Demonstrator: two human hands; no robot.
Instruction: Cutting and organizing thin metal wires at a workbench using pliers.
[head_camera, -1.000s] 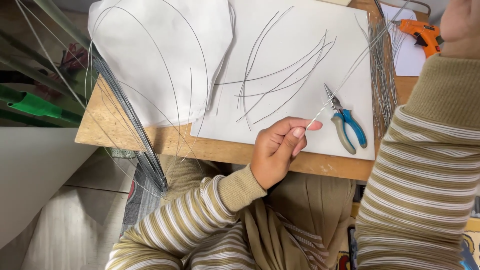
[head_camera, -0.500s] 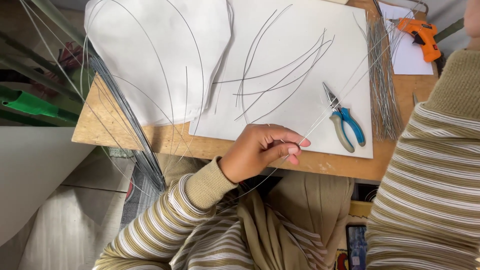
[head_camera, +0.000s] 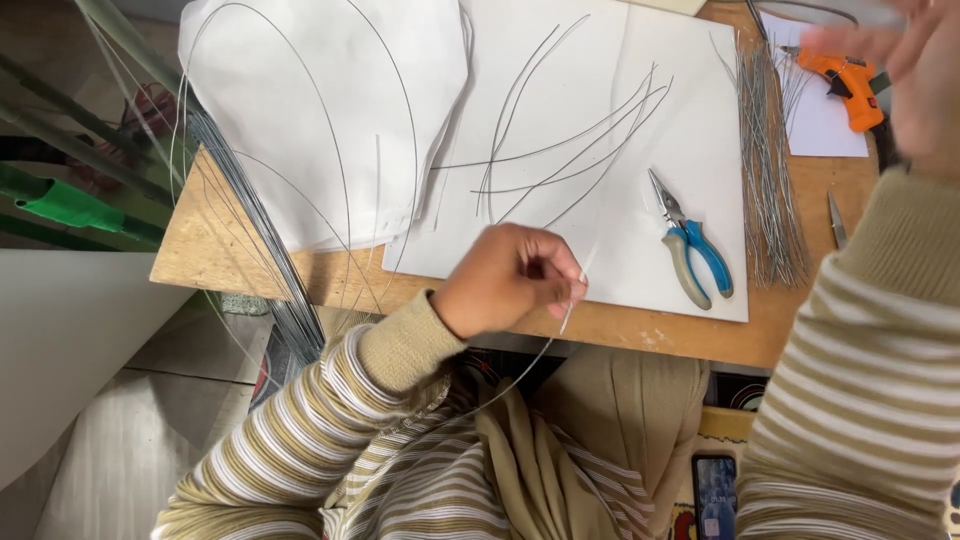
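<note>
My left hand (head_camera: 505, 280) is at the front edge of the wooden table (head_camera: 650, 335), fingers pinched on a thin grey wire (head_camera: 520, 370). The wire trails down from the fingers across my lap. My right hand (head_camera: 925, 90) is raised at the top right and blurred; whether it holds the wire's far end cannot be seen. Blue-and-grey pliers (head_camera: 695, 250) lie on a white sheet (head_camera: 700, 130) just right of my left hand. Several curved wire pieces (head_camera: 570, 160) lie on the same sheet.
A bundle of straight cut wires (head_camera: 765, 170) lies right of the pliers, with an orange glue gun (head_camera: 850, 85) behind it. A large wire coil (head_camera: 250, 230) hangs over the table's left corner. A phone (head_camera: 715, 495) lies low by my lap.
My left hand has slid left along the table's front edge, still pinching the wire. My right hand has come back into view at the top right, blurred.
</note>
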